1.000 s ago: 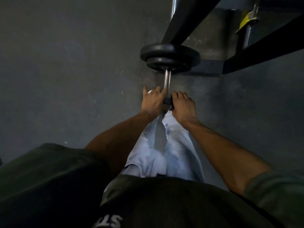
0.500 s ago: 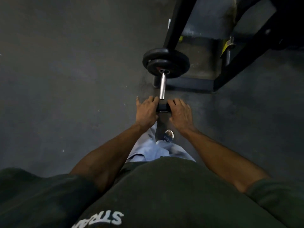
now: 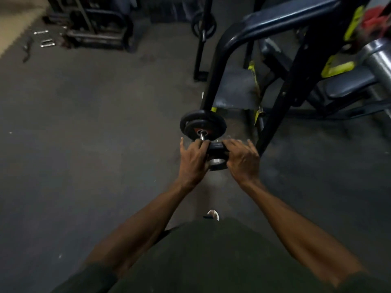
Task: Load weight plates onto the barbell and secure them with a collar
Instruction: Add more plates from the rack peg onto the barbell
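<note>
Two black weight plates (image 3: 203,123) sit stacked on the barbell sleeve (image 3: 202,135), a short length of bare steel showing in front of them. A small black plate (image 3: 217,149) with a shiny hub is on the sleeve's near end. My left hand (image 3: 192,160) grips its left edge and my right hand (image 3: 243,160) grips its right edge. I cannot make out a collar.
A black rack frame (image 3: 213,81) with yellow tags (image 3: 252,75) stands right behind the plates. A bench pad (image 3: 347,85) lies at right. Racks and small chrome handles (image 3: 45,42) are at far left. Dark rubber floor (image 3: 84,144) stretches to the left. My shoe (image 3: 212,214) is below.
The view has lifted, so more of the gym shows. Both hands and the small plate have slid along the sleeve towards the stacked plates, and much less bare steel shows.
</note>
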